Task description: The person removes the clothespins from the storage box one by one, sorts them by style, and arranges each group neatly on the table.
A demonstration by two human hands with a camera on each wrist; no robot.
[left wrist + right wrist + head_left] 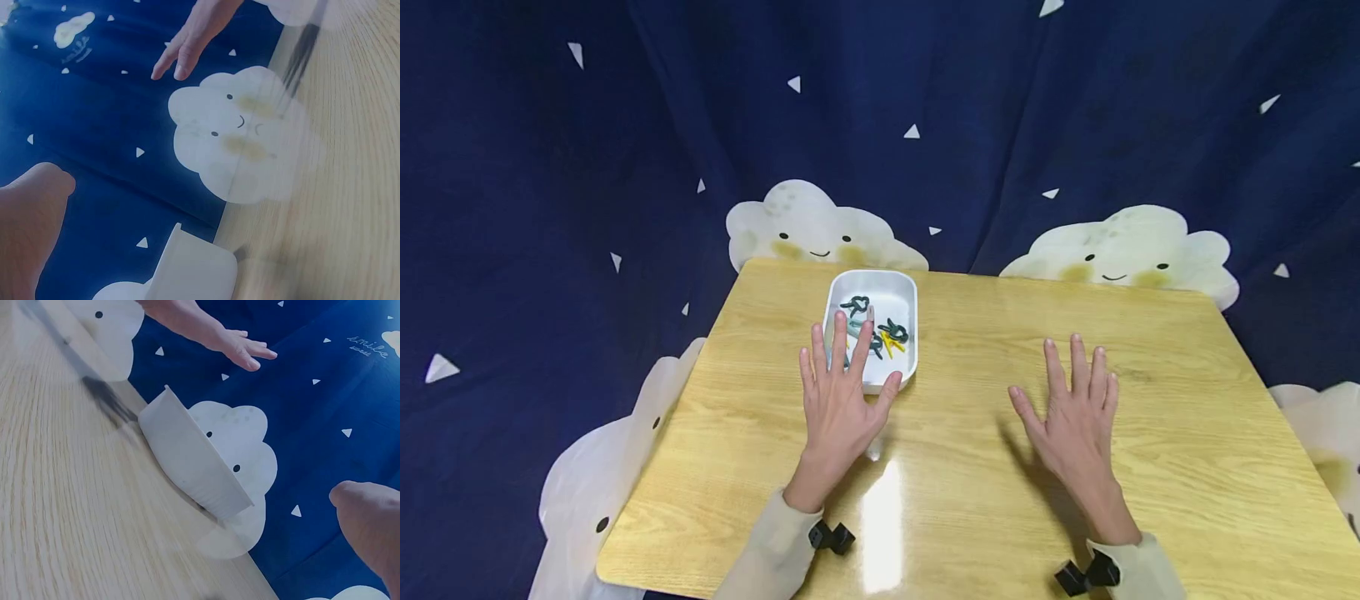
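A white rectangular tray (911,354) stands on the table toward the back, left of the middle. Inside it lie several small clips: dark green ones (895,331), a yellow one (887,343) and a few greyish ones partly hidden by fingers. My left hand (841,412) hovers with spread, straight fingers, overlapping the tray's near left part in the head view. To the right, my right hand (1078,425) is held over bare wood, its fingers also extended and its shadow on the table. Neither hand holds anything. Both wrist views show the tray (187,456) from the side.
The light wooden table (970,467) reaches back to a dark blue curtain (970,100) printed with white clouds and triangles. Small black devices (831,537) sit on both wrists. A bright reflection lies on the wood between the arms.
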